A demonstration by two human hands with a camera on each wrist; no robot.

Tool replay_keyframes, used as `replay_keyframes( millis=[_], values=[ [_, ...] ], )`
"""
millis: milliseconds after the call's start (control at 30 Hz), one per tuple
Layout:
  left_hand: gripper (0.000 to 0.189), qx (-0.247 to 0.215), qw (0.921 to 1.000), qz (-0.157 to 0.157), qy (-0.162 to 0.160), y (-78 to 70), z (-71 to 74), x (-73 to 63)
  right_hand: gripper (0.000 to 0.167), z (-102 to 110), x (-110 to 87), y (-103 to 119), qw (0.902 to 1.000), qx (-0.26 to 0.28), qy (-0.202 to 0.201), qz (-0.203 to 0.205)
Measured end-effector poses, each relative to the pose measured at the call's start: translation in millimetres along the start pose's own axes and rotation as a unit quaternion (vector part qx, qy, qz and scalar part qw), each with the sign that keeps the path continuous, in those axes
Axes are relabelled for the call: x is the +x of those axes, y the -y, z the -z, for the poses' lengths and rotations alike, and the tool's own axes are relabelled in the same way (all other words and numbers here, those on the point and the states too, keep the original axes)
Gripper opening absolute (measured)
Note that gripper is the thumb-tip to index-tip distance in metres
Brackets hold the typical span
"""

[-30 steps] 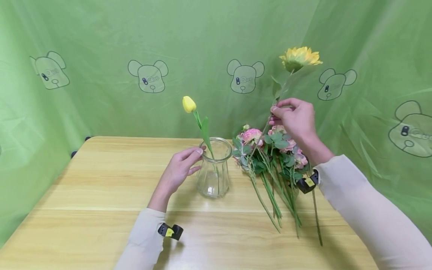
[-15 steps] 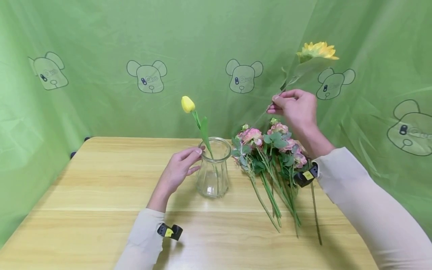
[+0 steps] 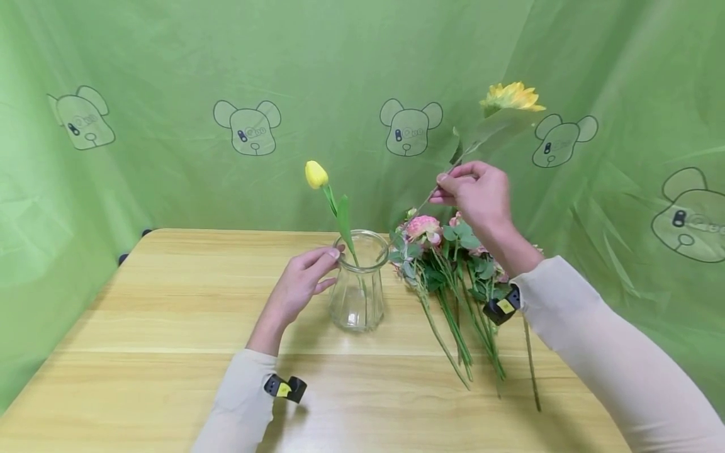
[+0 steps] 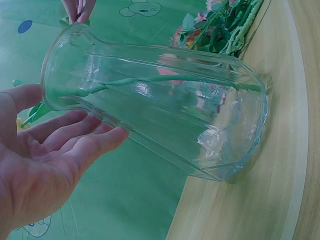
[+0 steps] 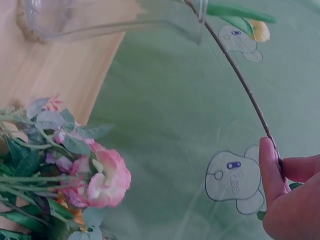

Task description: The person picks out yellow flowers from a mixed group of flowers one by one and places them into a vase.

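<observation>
A clear glass vase (image 3: 357,302) stands upright on the wooden table, with one yellow tulip (image 3: 316,175) leaning left in it. My left hand (image 3: 306,277) holds the vase by its rim and neck, thumb and fingers at the glass. The left wrist view shows the tulip's green stem (image 4: 175,78) through the glass. My right hand (image 3: 478,192), raised above the pink flowers, pinches a sunflower (image 3: 512,97) by its thin stem between thumb and fingers. The sunflower tilts right. In the right wrist view, its brown stem (image 5: 240,75) slants to the vase's mouth, crossing the rim.
Several pink flowers (image 3: 423,229) with green leaves lie right of the vase, their stems (image 3: 453,333) pointing toward the near side. A separate dark stem (image 3: 531,365) lies farther right. Green curtain (image 3: 340,50) with bear-head prints surrounds the table (image 3: 187,302).
The sunflower first went up and right, then came back down and left, its stem's lower end now at the vase's mouth. The left hand, vase and tulip have stayed put.
</observation>
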State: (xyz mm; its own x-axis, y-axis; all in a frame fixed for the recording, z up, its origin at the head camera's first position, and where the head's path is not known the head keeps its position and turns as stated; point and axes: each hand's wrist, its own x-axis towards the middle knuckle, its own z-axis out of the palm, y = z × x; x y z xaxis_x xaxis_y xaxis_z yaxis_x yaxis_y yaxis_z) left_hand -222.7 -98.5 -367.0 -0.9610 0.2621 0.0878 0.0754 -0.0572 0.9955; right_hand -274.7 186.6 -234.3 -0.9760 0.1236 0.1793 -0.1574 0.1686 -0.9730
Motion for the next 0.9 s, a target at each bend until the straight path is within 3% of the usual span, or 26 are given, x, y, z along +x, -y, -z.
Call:
replay_keyframes(
  millis=[233,633,900],
  values=[
    [0.047,0.0,1.0,0.001,-0.001,-0.5,-0.2,0.2,0.019,-11.5,-7.9,-9.1,0.9989,-0.042,0.022,0.007],
    [0.047,-0.001,1.0,-0.003,0.004,-1.4,-0.7,-0.5,0.021,-31.5,-21.0,-18.2,0.9965,-0.051,0.066,0.014],
    [0.046,-0.005,1.0,-0.002,0.002,0.0,-0.6,0.8,0.023,-42.6,-28.8,-21.1,0.9897,-0.105,0.095,0.023]
  ],
)
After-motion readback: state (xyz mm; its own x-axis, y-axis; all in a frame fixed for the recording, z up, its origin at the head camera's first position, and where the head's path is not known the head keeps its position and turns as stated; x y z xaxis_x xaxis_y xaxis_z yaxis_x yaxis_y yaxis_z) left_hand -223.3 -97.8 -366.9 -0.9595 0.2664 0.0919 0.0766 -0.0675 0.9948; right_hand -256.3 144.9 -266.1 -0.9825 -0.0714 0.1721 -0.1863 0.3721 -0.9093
